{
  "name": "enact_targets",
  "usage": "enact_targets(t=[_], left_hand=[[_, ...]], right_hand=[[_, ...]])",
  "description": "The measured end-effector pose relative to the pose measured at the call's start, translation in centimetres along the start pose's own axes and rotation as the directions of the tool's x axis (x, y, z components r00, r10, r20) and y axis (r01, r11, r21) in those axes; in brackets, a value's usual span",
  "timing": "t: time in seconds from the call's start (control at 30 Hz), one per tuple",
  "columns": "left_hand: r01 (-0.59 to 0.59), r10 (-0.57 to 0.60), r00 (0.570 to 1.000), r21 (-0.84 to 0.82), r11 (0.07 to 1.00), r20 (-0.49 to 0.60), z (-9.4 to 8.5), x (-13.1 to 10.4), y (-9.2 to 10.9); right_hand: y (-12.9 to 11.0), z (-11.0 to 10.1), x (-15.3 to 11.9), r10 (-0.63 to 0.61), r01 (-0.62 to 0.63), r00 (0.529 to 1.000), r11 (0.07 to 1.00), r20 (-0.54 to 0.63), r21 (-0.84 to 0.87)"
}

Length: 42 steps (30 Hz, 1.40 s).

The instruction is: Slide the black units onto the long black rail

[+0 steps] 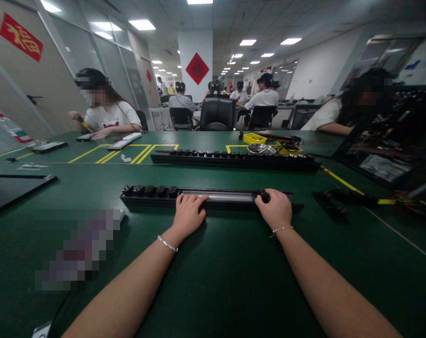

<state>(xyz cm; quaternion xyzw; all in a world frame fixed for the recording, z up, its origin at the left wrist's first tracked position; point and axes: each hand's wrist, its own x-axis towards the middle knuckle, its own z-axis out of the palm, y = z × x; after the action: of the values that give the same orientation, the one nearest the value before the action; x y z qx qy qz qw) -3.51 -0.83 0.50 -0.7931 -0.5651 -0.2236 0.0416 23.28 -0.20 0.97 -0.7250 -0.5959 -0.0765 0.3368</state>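
Note:
A long black rail (pixel 230 206) lies across the green table in front of me, its channel showing a bare silvery strip (pixel 227 196) in the middle. Several small round black parts (pixel 149 191) sit in a row at its left end. My left hand (pixel 189 213) rests on the rail's near edge, fingers spread, just right of that row. Toward the right end, my right hand (pixel 275 209) is closed around a small black part (pixel 264 195) at the channel. Its exact kind is hard to make out.
Behind lies a second long black rail (pixel 234 161) filled with similar parts. Beyond it are a yellow tray (pixel 254 138) and a metal dish (pixel 261 149). Dark cables (pixel 330 202) lie to the right, a blurred-out flat object (pixel 82 249) to the left. Co-workers sit across the table.

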Motion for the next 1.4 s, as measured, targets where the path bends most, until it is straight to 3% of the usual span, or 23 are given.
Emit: enact_targets(t=[0.8, 1.07, 1.4], left_hand=[[-0.005, 0.005, 1.000, -0.007, 1.000, -0.008, 0.2, 0.1, -0.1], [-0.011, 0.011, 1.000, 0.004, 1.000, -0.004, 0.1, 0.0, -0.1], [-0.012, 0.012, 1.000, -0.001, 1.000, -0.005, 0.2, 0.0, -0.1]], right_hand=[[0.9, -0.5, 0.2, 0.052, -0.052, 0.999, 0.998, -0.002, -0.033], [1.1, -0.5, 0.2, 0.054, -0.056, 0.997, 0.998, -0.055, -0.035], [1.4, -1.0, 0.3, 0.113, -0.115, 0.993, 0.991, -0.024, -0.075]])
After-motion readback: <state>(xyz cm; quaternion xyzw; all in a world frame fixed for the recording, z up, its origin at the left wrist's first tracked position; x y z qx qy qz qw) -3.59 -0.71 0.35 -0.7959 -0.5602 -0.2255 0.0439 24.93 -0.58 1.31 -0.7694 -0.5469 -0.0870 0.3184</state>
